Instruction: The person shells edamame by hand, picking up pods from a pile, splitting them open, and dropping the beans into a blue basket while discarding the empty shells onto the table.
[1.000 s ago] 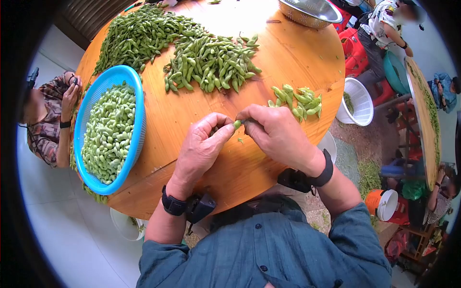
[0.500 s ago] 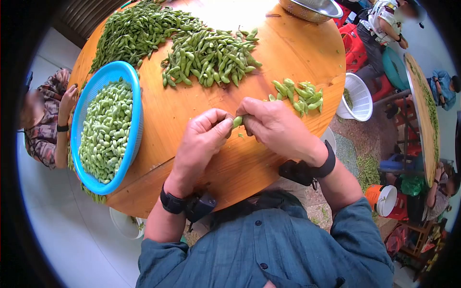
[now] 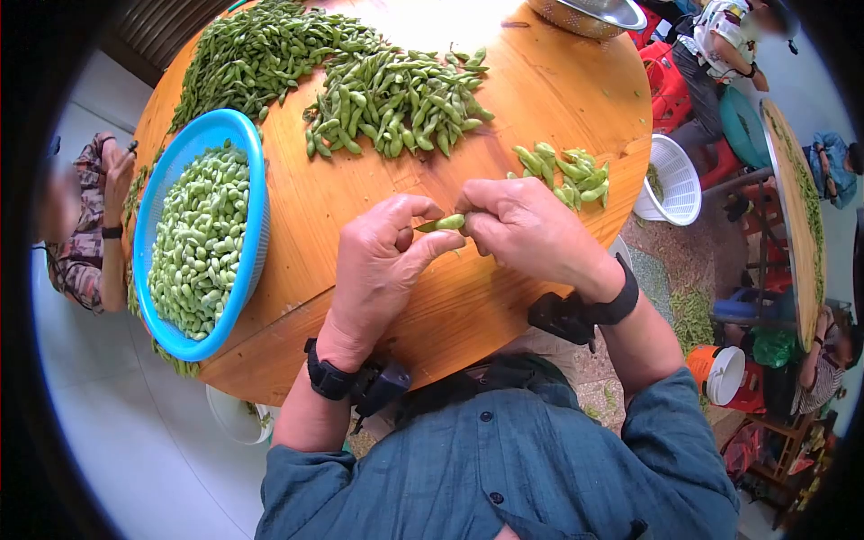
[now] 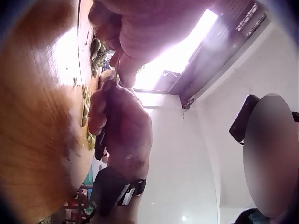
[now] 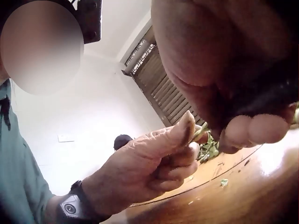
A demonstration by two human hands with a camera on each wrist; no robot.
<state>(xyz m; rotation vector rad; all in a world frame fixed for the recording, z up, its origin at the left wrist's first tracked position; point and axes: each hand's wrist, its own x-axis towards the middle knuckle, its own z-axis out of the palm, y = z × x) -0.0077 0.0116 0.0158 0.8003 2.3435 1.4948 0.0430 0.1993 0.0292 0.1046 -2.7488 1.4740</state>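
Observation:
Between both hands, in the head view, lies one green soybean pod (image 3: 439,223), nearly level above the table. My left hand (image 3: 373,265) pinches it between thumb and bent forefinger, with most of its length showing. At its right end my right hand (image 3: 535,229) grips the tip, fingers curled in. The right wrist view shows the left thumb (image 5: 180,133) pressed along the pod, whose other end goes into the right hand's shadow. A blue basket (image 3: 264,202) of shelled green beans (image 3: 200,243) stands left of the left hand. Several pods (image 3: 567,173) lie just beyond the right hand.
Large heaps of pods (image 3: 387,103) cover the far side of the round wooden table (image 3: 315,216). A metal colander (image 3: 576,16) sits at the far right edge. Beside the table stands a white basket (image 3: 684,184). A seated person (image 3: 85,243) is at the left.
The left thumb and forefinger have spread apart, so more of the pod shows between the hands. Both hands have shifted slightly right. The heaps and basket appear a little higher in view.

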